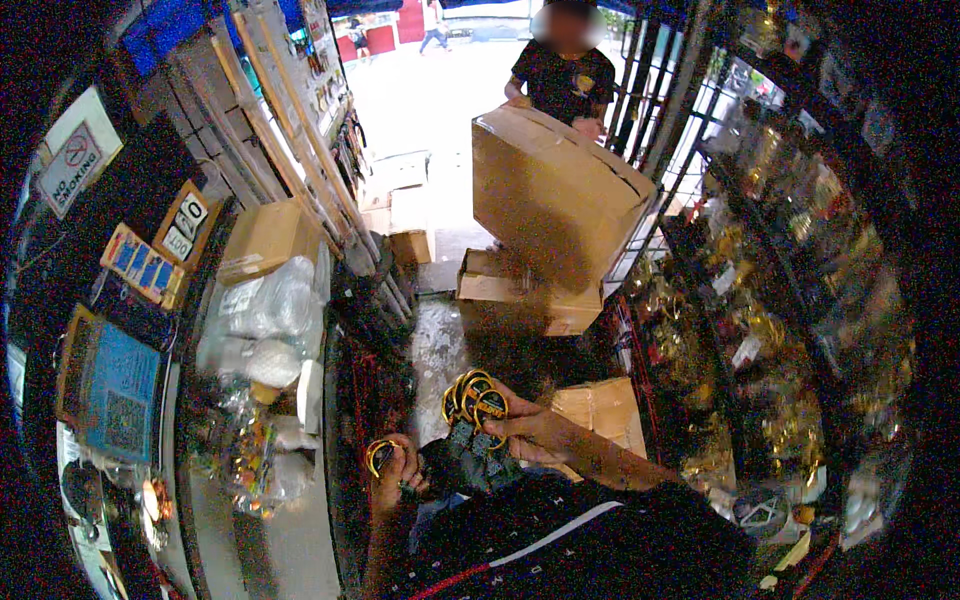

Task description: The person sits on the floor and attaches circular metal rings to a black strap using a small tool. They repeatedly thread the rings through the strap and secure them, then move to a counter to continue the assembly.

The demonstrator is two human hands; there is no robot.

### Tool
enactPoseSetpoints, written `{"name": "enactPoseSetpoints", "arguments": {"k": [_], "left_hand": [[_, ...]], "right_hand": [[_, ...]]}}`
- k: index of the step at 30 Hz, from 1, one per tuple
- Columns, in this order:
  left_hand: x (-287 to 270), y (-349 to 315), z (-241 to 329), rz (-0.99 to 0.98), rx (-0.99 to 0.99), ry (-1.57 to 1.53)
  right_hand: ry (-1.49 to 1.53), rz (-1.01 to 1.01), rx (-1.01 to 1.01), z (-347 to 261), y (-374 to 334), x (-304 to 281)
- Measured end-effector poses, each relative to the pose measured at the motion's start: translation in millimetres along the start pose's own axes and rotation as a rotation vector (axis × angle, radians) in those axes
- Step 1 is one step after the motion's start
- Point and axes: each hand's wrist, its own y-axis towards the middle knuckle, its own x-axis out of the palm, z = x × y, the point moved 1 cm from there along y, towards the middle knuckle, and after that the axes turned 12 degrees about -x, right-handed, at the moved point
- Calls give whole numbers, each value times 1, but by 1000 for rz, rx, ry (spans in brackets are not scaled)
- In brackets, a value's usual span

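Several round medals (474, 400), black with gold rims, are fanned out in my right hand (530, 432). Its fingers press them together from the right side. Dark patterned straps or ribbons (478, 458) hang below them, close to my body. Lower and to the left, my left hand (402, 466) is closed on one similar gold-rimmed black medal (380, 458). Only part of that medal shows, and the fingers behind it are partly hidden.
Ahead, another person (565, 80) stands in the doorway behind a large tilted carton (550, 190). An open carton (530, 295) lies beneath it. A counter (265, 560) with plastic-wrapped goods (270, 310) runs along the left. Shelves of shiny gold items (770, 330) line the right.
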Motion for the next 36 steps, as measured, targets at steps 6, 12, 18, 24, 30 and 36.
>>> {"name": "enactPoseSetpoints", "arguments": {"k": [6,12,18,24,30,36], "left_hand": [[-40,109,59,104,-66,-7],[-47,218,162,437,-244,153],[-43,328,249,52,-280,333],[-40,430,312,-212,-283,487],[-63,532,378,134,-230,501],[-86,606,422,618,-218,651]], "right_hand": [[207,-7,-143,-29,101,-44],[122,60,-194,-98,205,-75],[-6,203,-409,-193,322,-63],[340,34,-537,-266,453,-105],[-461,209,-508,-341,606,-212],[31,163,-168,-442,765,-221]]}}
